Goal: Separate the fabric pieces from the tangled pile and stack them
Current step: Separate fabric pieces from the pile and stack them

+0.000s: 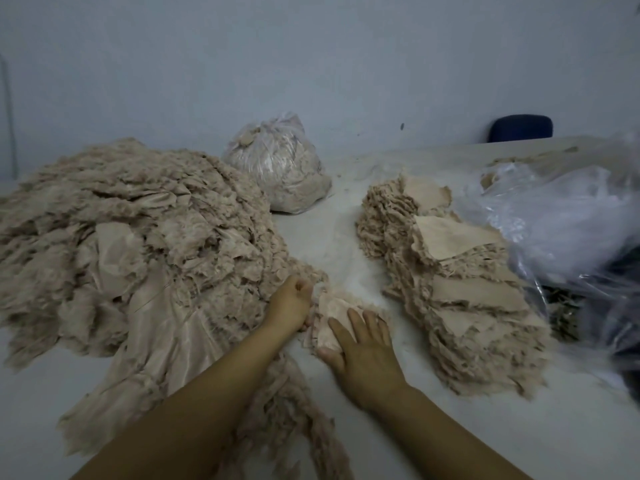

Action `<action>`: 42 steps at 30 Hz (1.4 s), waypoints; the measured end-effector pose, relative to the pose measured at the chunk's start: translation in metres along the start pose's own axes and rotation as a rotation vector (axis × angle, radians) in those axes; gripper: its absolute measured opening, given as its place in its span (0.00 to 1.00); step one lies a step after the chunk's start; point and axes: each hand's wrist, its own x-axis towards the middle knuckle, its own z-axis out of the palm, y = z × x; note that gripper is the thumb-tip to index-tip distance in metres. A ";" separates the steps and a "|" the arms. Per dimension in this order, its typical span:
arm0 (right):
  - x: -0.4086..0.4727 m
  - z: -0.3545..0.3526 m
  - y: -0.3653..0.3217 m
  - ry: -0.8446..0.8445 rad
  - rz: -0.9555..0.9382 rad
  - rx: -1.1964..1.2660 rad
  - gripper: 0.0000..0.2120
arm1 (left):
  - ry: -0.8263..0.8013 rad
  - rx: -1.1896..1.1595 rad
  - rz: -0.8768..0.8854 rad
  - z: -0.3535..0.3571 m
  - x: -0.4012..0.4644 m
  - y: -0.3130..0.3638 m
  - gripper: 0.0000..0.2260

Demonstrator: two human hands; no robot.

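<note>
I see a bare strip of table (329,244) between the tangled pile (131,237) on the left and the stacked pieces (460,289) — open toward the tied bag (280,164) at the back. Loose plastic (554,216) crowds the right.

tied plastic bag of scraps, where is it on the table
In the head view the tied plastic bag sits at the table's far edge by the wall, between the tangled pile and the stack.

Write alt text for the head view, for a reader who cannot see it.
A person's left hand grips the edge of a large tangled pile of beige fabric scraps while the right hand presses flat on a small bunch of beige fabric pieces. A neat beige stack lies right, on the white table.
</note>
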 end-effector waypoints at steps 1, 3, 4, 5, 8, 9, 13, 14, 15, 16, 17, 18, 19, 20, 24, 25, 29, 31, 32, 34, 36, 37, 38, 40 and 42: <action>0.000 0.001 0.000 0.004 -0.006 -0.010 0.31 | -0.045 -0.024 0.031 0.000 0.001 0.002 0.04; -0.001 0.001 0.000 0.013 -0.015 -0.027 0.32 | -0.115 0.001 0.095 0.005 0.004 0.004 0.13; -0.001 0.002 0.000 0.010 -0.019 -0.037 0.32 | -0.113 0.041 0.121 0.009 0.005 0.007 0.15; -0.001 0.002 0.000 0.010 -0.023 -0.042 0.32 | -0.084 0.071 0.149 0.012 0.007 0.010 0.16; -0.001 0.002 0.000 0.025 -0.024 -0.028 0.32 | 0.049 -0.018 0.118 0.013 0.016 0.016 0.10; -0.001 0.002 0.000 0.023 -0.025 -0.018 0.32 | 0.098 -0.057 0.086 0.009 0.020 0.017 0.09; -0.002 0.000 -0.001 0.016 -0.016 0.014 0.31 | 0.199 -0.109 0.069 -0.024 0.021 0.025 0.05; -0.004 -0.002 -0.001 0.026 -0.014 0.017 0.31 | 0.136 -0.143 0.079 -0.033 0.015 0.029 0.05; -0.005 -0.004 -0.002 0.060 -0.020 0.008 0.30 | 0.019 -0.175 0.086 -0.042 0.007 0.031 0.04; -0.007 -0.005 -0.004 0.126 -0.032 -0.005 0.28 | -0.131 -0.150 0.105 -0.052 -0.003 0.032 0.02; -0.009 -0.007 -0.007 0.224 -0.053 0.020 0.26 | -0.292 -0.047 0.141 -0.062 -0.013 0.032 0.01; -0.012 -0.009 -0.013 0.323 -0.085 0.092 0.24 | -0.433 0.097 0.187 -0.073 -0.023 0.030 0.01; -0.014 -0.012 -0.018 0.395 -0.116 0.190 0.22 | -0.536 0.214 0.235 -0.083 -0.031 0.027 0.01; -0.017 -0.015 -0.026 0.423 -0.145 0.276 0.19 | -0.587 0.296 0.267 -0.093 -0.039 0.024 0.02; -0.024 -0.016 -0.057 0.258 -0.271 0.483 0.13 | -0.643 0.521 0.358 -0.130 -0.060 0.019 0.09; -0.024 -0.014 -0.062 0.171 -0.298 0.458 0.14 | -0.693 0.642 0.378 -0.139 -0.062 0.017 0.13; -0.027 -0.010 -0.072 -0.037 -0.312 0.275 0.07 | -0.735 1.254 0.491 -0.164 -0.066 0.005 0.28; -0.029 -0.013 -0.073 -0.059 -0.256 0.238 0.06 | -0.633 1.308 0.571 -0.173 -0.067 0.001 0.26; -0.030 -0.015 -0.073 -0.085 -0.227 0.212 0.06 | -0.570 1.291 0.609 -0.178 -0.067 -0.001 0.22; -0.033 -0.020 -0.072 -0.174 -0.186 0.170 0.05 | -0.475 1.162 0.613 -0.186 -0.066 -0.003 0.12; -0.037 -0.027 -0.071 -0.301 -0.167 0.163 0.06 | -0.453 0.922 0.505 -0.189 -0.067 -0.002 0.08; -0.039 -0.032 -0.071 -0.359 -0.161 0.193 0.06 | -0.449 0.835 0.456 -0.187 -0.068 -0.001 0.11; -0.041 -0.036 -0.072 -0.370 -0.157 0.261 0.06 | -0.439 0.782 0.433 -0.183 -0.068 0.000 0.14; -0.042 -0.041 -0.080 -0.213 -0.164 0.431 0.06 | -0.387 0.696 0.414 -0.170 -0.068 -0.001 0.13; -0.041 -0.038 -0.094 -0.019 -0.171 0.493 0.22 | -0.315 0.559 0.396 -0.155 -0.065 0.000 0.07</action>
